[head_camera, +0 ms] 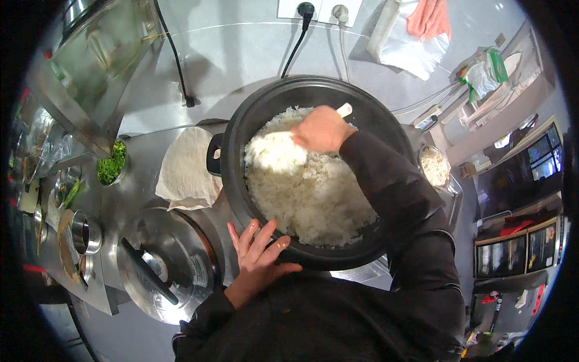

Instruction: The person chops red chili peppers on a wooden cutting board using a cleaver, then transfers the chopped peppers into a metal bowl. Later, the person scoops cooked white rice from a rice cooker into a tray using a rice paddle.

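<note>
A large round black cooking pot (398, 140) holds a wide bed of white cooked rice (307, 199). My right hand (325, 130) is closed round a pale rice paddle (344, 110), whose handle end sticks out past my fist; the paddle's blade is not clearly visible against the bright rice. Spread fingers of my left hand (260, 251) rest at the pot's near left rim, and that hand grips nothing. A beige cloth (187, 169) lies left of the pot, beside its side handle.
A steel lid (181, 253) with a black handle lies at lower left. Beyond are a container of chopped greens (112, 163) and a steel cup (92, 233). A bowl of pale food (434, 166) stands right of the pot. Plugged cords (304, 27) hang behind it.
</note>
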Tool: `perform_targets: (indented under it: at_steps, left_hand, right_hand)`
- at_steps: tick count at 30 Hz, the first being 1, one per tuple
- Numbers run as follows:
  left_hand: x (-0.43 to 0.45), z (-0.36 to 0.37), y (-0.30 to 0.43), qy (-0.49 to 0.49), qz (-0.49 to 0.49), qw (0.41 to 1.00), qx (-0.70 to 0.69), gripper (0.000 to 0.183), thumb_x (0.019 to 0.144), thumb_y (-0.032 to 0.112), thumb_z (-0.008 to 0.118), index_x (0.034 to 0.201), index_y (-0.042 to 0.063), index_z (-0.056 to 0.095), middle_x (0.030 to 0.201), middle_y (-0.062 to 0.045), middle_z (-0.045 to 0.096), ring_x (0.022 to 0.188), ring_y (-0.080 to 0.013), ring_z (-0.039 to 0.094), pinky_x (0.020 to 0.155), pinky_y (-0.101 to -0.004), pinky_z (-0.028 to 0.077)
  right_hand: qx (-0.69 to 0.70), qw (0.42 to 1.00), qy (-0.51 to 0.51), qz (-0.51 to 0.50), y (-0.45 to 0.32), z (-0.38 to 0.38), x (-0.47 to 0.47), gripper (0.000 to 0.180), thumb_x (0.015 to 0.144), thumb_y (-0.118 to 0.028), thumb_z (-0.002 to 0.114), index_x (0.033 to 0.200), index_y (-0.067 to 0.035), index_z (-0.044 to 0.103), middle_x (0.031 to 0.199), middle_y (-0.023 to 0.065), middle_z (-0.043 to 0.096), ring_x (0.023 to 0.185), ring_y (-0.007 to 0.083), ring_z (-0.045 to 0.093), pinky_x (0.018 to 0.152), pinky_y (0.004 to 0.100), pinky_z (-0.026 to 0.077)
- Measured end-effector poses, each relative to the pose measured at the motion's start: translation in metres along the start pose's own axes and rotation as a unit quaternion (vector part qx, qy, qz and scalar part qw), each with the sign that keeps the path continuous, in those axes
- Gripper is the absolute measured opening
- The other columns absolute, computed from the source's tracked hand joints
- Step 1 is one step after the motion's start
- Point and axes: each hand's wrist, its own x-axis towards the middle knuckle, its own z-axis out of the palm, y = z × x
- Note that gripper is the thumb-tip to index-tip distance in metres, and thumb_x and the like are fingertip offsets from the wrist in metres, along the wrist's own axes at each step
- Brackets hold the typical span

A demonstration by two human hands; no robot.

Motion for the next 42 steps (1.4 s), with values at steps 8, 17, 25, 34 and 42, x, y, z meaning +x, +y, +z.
perform_targets:
  at_steps: [8,17,25,34,42]
  left_hand:
    - [0.0,0.0,-0.001,-0.012,0.013,1.0,0.01,0.059,0.063,0.056,0.077,0.111,0.024,0.066,0.134,-0.005,0.053,0.132,-0.0293,0.037,0.11,-0.0672,0.01]
    - [0.002,0.005,-0.003,0.001,0.012,0.999,-0.04,0.06,0.061,0.055,0.078,0.11,0.023,0.066,0.131,-0.006,0.054,0.132,-0.0311,0.036,0.109,-0.0684,0.01]
    - [-0.004,0.009,-0.009,0.016,0.027,0.999,-0.04,0.059,0.061,0.057,0.078,0.108,0.024,0.066,0.131,-0.004,0.053,0.132,-0.0302,0.035,0.108,-0.0692,0.01]
    - [0.0,0.01,-0.008,0.008,0.036,0.998,-0.053,0.061,0.059,0.059,0.079,0.107,0.024,0.067,0.13,-0.003,0.055,0.129,-0.0309,0.038,0.11,-0.065,0.013]
    - [-0.004,0.006,-0.008,0.009,0.014,0.999,-0.029,0.062,0.058,0.06,0.079,0.107,0.025,0.067,0.13,-0.001,0.056,0.13,-0.0313,0.038,0.11,-0.0633,0.014]
  right_hand:
    - [0.021,0.994,-0.008,-0.103,-0.025,-0.027,-0.063,0.023,0.084,-0.03,0.058,0.071,-0.012,0.058,0.052,0.0096,0.053,0.052,0.0333,0.057,0.05,0.0452,0.043]
    - [-0.092,0.966,0.01,0.24,0.087,0.012,-0.048,0.028,0.088,-0.031,0.053,0.079,-0.009,0.068,0.071,0.0118,0.068,0.068,0.0325,0.066,0.062,0.0483,0.05]
    - [-0.029,0.995,-0.096,0.015,0.021,-0.001,-0.049,0.039,0.092,-0.04,0.047,0.069,-0.011,0.06,0.059,0.0139,0.059,0.058,0.0365,0.06,0.057,0.049,0.047]
    - [-0.162,0.978,0.058,0.119,0.082,0.02,-0.007,0.02,0.082,-0.021,0.055,0.073,-0.01,0.068,0.065,0.0101,0.066,0.064,0.0284,0.066,0.055,0.0433,0.048]
    - [-0.041,0.994,-0.032,-0.094,-0.031,-0.019,0.017,0.016,0.075,-0.02,0.06,0.065,-0.011,0.069,0.065,0.0131,0.065,0.065,0.0317,0.066,0.057,0.0419,0.05]
